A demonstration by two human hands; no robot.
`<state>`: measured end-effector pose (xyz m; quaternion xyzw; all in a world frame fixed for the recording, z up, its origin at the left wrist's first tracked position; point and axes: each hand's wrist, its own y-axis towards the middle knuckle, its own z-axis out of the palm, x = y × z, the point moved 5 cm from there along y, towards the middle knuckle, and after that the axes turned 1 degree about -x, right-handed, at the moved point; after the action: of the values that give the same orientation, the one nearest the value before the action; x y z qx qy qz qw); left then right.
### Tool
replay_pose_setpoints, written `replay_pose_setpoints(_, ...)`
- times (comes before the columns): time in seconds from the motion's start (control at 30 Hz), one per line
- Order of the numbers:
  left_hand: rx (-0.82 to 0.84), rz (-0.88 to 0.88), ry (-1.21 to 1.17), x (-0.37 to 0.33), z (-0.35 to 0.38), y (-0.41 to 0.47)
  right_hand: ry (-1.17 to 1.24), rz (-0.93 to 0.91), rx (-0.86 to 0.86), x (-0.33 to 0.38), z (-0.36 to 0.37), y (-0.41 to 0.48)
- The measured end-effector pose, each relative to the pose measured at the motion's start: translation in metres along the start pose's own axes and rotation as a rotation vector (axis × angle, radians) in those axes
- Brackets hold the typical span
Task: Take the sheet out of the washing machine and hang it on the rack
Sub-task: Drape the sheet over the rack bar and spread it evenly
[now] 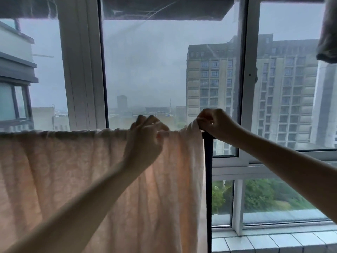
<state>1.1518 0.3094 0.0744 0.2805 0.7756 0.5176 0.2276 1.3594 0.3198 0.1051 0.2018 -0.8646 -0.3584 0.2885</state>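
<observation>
The pale peach, textured cotton sheet [76, 179] hangs draped over the top bar of the dark metal drying rack [208, 189], its folds falling from the bar's left reach to its right end. The left hand [145, 137] curls over the sheet's top fold near the bar's right end, gripping it. The right hand [214, 123] pinches the bunched edge at the rack's right corner. Behind stands a white-framed window [82, 70] above a white tiled sill [273, 241].

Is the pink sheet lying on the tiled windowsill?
No, the pink sheet hangs over the rack, with the left hand and right hand holding its top edge.
</observation>
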Motion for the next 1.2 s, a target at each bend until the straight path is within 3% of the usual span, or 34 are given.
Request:
replay_pose_setpoints(0.13, 0.084, 0.037, -0.136, -0.030, 0.023, -0.004, -0.037, -0.013, 0.061, -0.001, 0.007, 0.003)
replay_pose_setpoints(0.33, 0.060, -0.117, -0.060, -0.040, 0.042, 0.002, -0.006, -0.035, 0.240, 0.004, 0.005, 0.012)
replay_pose_setpoints(0.57, 0.155, -0.425, -0.393, -0.045, 0.040, 0.016, 0.086, 0.028, 0.572, -0.015, -0.009, 0.018)
replay_pose_setpoints(0.73, 0.217, -0.629, -0.514, -0.057, 0.052, 0.018, 0.089, -0.045, 0.520, -0.031, -0.015, 0.026)
replay_pose_setpoints(0.87, 0.110, -0.651, -0.404, -0.068, 0.054, 0.022, 0.197, -0.076, 0.524, -0.050, -0.022, 0.031)
replay_pose_setpoints(0.97, 0.157, -0.565, -0.357, -0.086, 0.058, 0.019, 0.276, -0.082, 0.552, -0.067, -0.028, 0.030)
replay_pose_setpoints(1.2, 0.076, -0.385, 0.062, -0.100, 0.057, 0.012, 0.349, -0.018, 0.578, -0.108, -0.017, 0.026)
